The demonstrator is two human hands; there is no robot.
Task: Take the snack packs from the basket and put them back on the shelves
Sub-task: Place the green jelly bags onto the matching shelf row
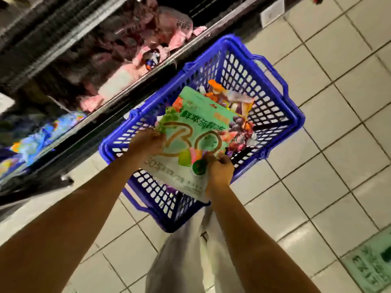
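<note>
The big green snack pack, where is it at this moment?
In the head view it is at the centre, above the blue basket: the green snack pack is held by the left hand and the right hand, right of the shelves.

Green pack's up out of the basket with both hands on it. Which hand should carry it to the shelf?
Left, probably. The left hand grips the pack on the shelf side; the right hand is on the far side.
</note>
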